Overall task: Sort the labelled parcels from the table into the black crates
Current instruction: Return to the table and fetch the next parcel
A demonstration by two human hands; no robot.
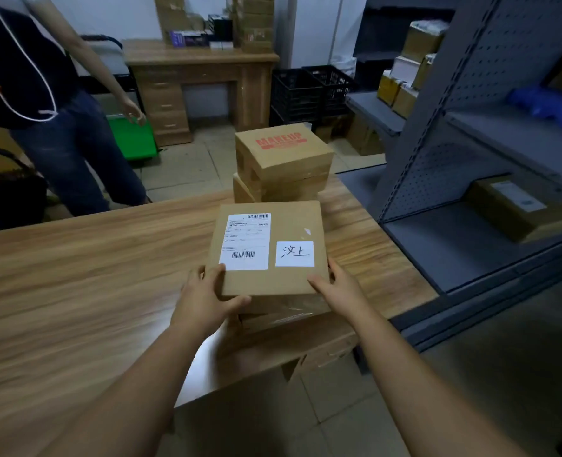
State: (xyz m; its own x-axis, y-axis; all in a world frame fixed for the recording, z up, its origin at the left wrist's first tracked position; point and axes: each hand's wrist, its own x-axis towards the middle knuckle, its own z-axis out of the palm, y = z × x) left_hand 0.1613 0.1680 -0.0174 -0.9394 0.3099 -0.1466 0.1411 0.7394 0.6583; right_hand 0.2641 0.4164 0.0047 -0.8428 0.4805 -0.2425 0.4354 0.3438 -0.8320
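A long wooden table (75,275) fills the storeroom. The left hand (207,296) and right hand (340,286) grip the near corners of a flat brown cardboard parcel (269,278), labels up for reading. Two black plastic crates (309,94) wait far behind.

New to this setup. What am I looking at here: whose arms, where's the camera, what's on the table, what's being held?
There is no robot here. One wide-angle camera sits on a person's head and looks forward and down, so the two bare arms are the wearer's own. The left hand and the right hand grip the near corners of a flat labelled parcel, which bears a printed shipping label and a handwritten sticker. It lies on top of another box on the wooden table. Behind it stands a stack topped by a box printed MAKEUP. Black crates stand on the floor further back. Another person stands at the left.
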